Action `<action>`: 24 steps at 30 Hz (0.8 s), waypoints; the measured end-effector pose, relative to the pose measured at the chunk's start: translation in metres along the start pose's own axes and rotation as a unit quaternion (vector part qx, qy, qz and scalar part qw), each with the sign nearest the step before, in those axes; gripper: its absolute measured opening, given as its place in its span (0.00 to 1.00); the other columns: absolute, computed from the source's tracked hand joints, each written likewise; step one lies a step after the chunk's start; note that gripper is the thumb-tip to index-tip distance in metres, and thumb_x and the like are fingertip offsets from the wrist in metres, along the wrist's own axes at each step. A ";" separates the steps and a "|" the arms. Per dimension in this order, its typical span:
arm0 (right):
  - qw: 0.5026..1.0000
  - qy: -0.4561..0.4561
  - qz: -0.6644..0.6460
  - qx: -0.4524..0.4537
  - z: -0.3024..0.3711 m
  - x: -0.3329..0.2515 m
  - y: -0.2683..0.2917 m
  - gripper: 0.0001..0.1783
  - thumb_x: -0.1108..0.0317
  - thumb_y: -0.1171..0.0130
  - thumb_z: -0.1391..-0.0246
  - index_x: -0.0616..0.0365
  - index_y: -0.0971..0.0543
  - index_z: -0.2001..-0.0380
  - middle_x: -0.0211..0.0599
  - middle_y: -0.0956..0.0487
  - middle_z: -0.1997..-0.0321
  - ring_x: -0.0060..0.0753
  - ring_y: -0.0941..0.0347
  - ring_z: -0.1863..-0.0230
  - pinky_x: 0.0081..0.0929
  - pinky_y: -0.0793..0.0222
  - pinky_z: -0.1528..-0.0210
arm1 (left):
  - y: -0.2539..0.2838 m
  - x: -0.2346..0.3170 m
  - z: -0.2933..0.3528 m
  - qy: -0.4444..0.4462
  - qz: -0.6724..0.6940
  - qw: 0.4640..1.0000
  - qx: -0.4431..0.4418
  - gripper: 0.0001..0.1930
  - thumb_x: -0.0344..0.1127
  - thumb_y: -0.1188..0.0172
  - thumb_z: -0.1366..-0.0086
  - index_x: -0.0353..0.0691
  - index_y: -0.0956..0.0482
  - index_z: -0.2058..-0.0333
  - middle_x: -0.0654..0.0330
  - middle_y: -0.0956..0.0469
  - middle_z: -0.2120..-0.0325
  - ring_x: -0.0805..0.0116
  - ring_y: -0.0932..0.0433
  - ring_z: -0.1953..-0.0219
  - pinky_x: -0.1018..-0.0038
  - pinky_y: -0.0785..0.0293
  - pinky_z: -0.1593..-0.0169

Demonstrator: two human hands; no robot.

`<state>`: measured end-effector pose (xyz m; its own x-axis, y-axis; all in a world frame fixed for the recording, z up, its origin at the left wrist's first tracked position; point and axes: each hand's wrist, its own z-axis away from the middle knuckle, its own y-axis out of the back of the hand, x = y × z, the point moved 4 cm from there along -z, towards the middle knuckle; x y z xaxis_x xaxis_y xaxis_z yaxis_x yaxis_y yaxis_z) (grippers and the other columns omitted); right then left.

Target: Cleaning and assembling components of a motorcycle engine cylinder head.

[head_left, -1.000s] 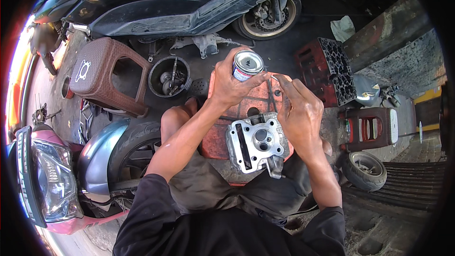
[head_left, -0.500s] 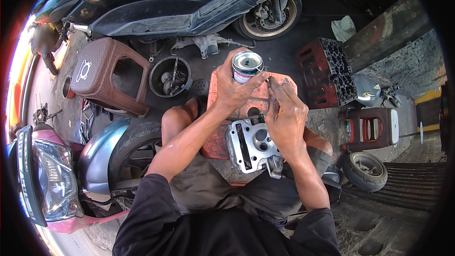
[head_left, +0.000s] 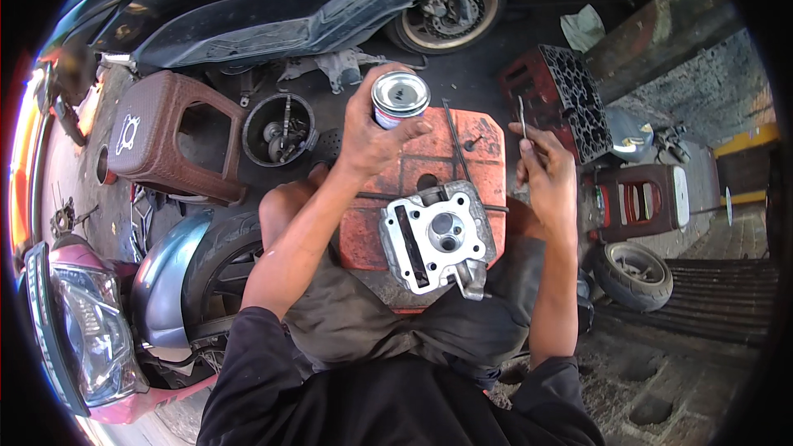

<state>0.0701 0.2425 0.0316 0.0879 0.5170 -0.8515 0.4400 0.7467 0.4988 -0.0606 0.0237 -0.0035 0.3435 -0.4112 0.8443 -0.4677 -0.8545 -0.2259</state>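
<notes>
My left hand (head_left: pixel 363 144) is wrapped round a small round tin (head_left: pixel 401 94) with a shiny metal lid, held upright above the far left part of an orange plastic stool (head_left: pixel 424 153). Off the stool's right side, my right hand (head_left: pixel 547 167) pinches a slim metal tool (head_left: pixel 522 112) pointing up; its exact kind is too small to tell. Nearest to me on the stool lies a silvery engine cylinder head (head_left: pixel 410 227), its flat machined face and round chamber turned up. Beyond it, a thin dark rod (head_left: pixel 457 144) and a small dark knob-like piece (head_left: pixel 472 144) rest on the orange top.
A dark bucket (head_left: pixel 247 136) of metal parts and a brown stool (head_left: pixel 153 128) stand on the left. A dark scooter (head_left: pixel 248 25) spans the back, a pink one (head_left: pixel 107 388) the near left. Right are a red crate (head_left: pixel 529 87), a dark red stool (head_left: pixel 673 198) and a wheel (head_left: pixel 615 285).
My hands have moved apart. The right one has drawn away from the tin to the right with the slim tool; the left has shifted slightly left and away with the tin.
</notes>
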 end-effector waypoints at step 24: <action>0.967 -0.169 0.182 0.057 -0.028 0.135 0.095 0.23 0.67 0.29 0.52 0.66 0.20 0.54 0.42 0.16 0.74 0.20 0.24 0.78 0.23 0.28 0.75 | 0.011 -0.027 0.014 0.180 -0.300 0.904 -0.246 0.39 0.44 0.21 0.59 0.36 0.27 0.49 0.57 0.25 0.54 0.60 0.28 0.48 0.66 0.34 0.41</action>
<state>0.0988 0.3946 -0.0314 0.5342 0.5569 -0.6360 0.4186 0.4794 0.7713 -0.0636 0.0212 -0.0351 0.4094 0.2842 0.8670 -0.6208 -0.6096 0.4930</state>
